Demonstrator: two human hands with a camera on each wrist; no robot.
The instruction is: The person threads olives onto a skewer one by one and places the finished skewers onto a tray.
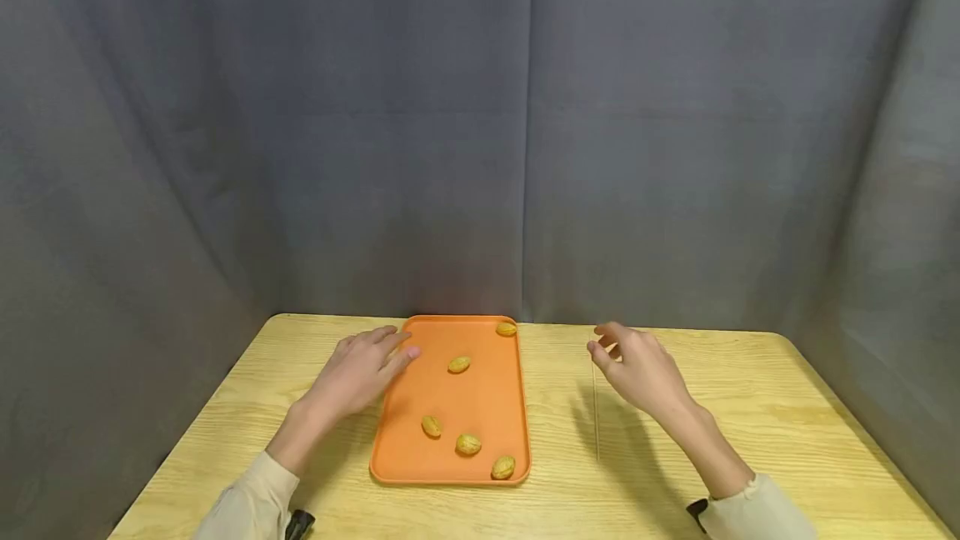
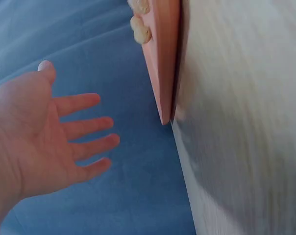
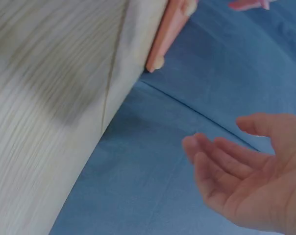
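Observation:
On the table lies an orange tray (image 1: 420,407) bearing several tan, oval, wrinkled nuts (image 1: 468,444) that look like walnuts in the shell. My left hand (image 1: 356,373) hovers at the tray's left edge, fingers spread and holding nothing; the left wrist view shows its palm (image 2: 37,132). To the right of the tray a thin wooden stick (image 1: 596,419) lies lengthwise on the table. My right hand (image 1: 645,369) is raised over the stick's far end and overlaps it in the head view. Its fingers (image 3: 226,169) are loosely bent, thumb apart, with nothing between them.
The light wood table (image 1: 750,423) meets grey curtains (image 1: 675,148) behind and at both sides. One nut (image 1: 506,329) sits in the tray's far right corner and another (image 1: 503,467) in the near right corner. A shadow falls beneath the right hand.

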